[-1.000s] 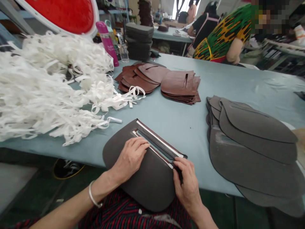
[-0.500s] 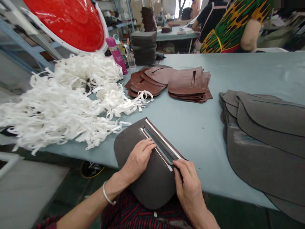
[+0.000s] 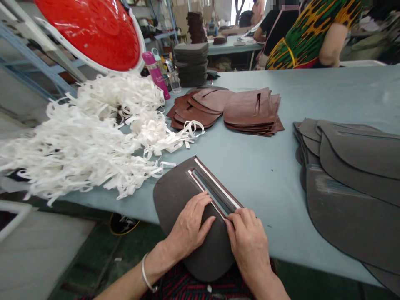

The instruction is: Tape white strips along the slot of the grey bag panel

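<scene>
A dark grey rounded panel (image 3: 175, 191) lies at the near edge of the table, hanging partly over my lap. It has a long slot edged with white tape strips (image 3: 215, 183) and a brown border. My left hand (image 3: 190, 225) rests flat on the panel beside the slot, fingers spread. At the near end of the slot, my right hand (image 3: 248, 243) presses its fingertips on the tape strip, pinching at it.
A big heap of white paper strips (image 3: 84, 137) covers the table's left. Two stacks of brown leather pieces (image 3: 250, 110) lie in the middle, and grey panels (image 3: 353, 175) are piled at the right. A pink bottle (image 3: 156, 73), a red basket and people at work are behind.
My view has shifted left and closer. My left hand has slid down the panel toward me, and my right hand's fingertips have moved up onto the end of the slot.
</scene>
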Tool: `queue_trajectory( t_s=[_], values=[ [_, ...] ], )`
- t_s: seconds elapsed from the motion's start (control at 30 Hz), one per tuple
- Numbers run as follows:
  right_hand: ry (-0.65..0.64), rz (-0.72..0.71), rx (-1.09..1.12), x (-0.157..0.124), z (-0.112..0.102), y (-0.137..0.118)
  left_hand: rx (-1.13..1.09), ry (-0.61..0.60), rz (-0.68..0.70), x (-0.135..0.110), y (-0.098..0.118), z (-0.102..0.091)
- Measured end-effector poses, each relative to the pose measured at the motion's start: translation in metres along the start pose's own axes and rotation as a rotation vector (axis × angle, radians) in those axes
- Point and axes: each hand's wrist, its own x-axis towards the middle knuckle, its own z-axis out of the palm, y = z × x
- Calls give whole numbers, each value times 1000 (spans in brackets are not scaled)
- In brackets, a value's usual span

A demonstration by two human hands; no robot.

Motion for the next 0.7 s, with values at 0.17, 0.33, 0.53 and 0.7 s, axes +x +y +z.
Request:
queue_trajectory(
  t_s=[0.17,0.33,0.53,0.7],
  values=[
    [25,29,-113,2,5,-4,1,-13,20,3,4,-2],
    [59,14,-6,-4,6,1,15,-18,38,3,4,-5],
    [15,-34,241,-20,-1,11,64,-124,75,0,4,-11],
    [-26,-93,226,-25,-6,16,162,-141,133,-4,12,-7]
  ],
)
